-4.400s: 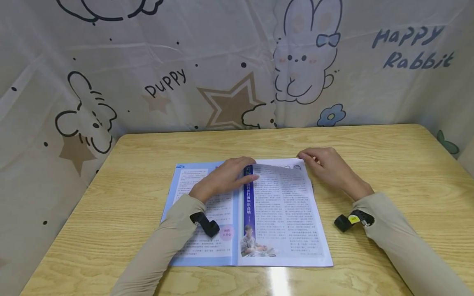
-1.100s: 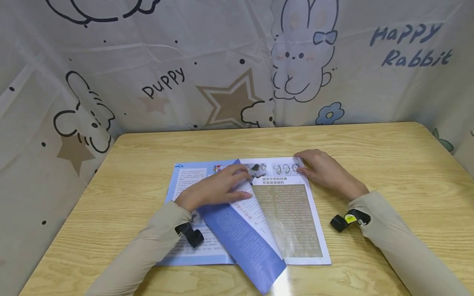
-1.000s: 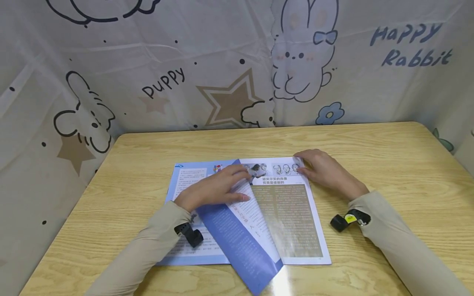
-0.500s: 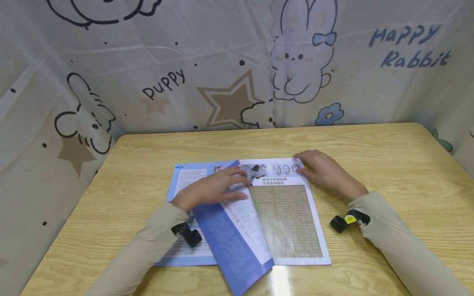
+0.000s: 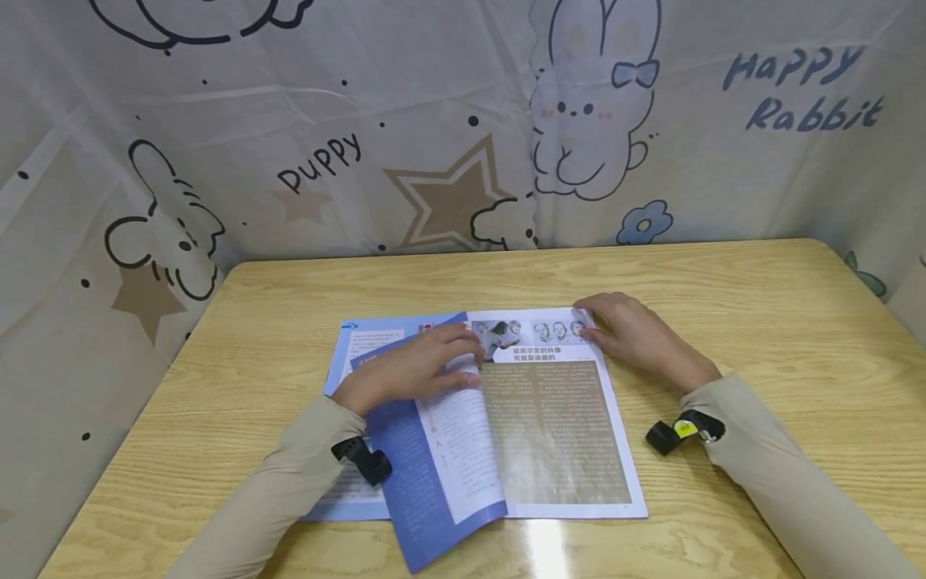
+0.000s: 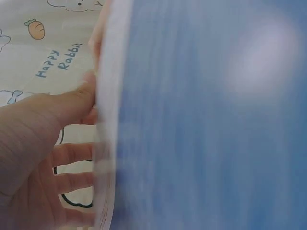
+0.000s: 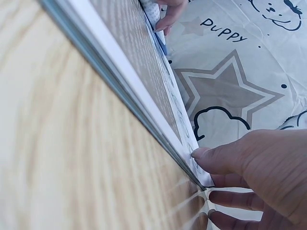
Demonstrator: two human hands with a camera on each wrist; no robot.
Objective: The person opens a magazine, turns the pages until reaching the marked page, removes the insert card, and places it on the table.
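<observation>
An open magazine point(image 5: 550, 434) lies on the table. One blue-and-white page point(image 5: 463, 450) stands partly lifted and curls toward the left side. My left hand point(image 5: 423, 362) lies over that page near the spine, fingers spread and loosely bent. In the left wrist view the page's blue face point(image 6: 206, 143) is blurred and hides the left fingertips, with the thumb point(image 6: 79, 98) at its pale edge. At the magazine's top right corner, my right hand point(image 5: 637, 338) pinches the pages, its thumb point(image 7: 211, 155) on top and its fingers along the far edge.
The wooden table point(image 5: 760, 322) extends around the magazine on all sides. Behind it hangs a cartoon-printed cloth point(image 5: 434, 104). A black wrist camera point(image 5: 365, 460) sits on the left sleeve, and another wrist camera point(image 5: 665, 437) on the right.
The lifted page has swung from the right side toward the left, uncovering a page with sketched portraits. My left hand has shifted slightly left; my right hand has stayed at the corner.
</observation>
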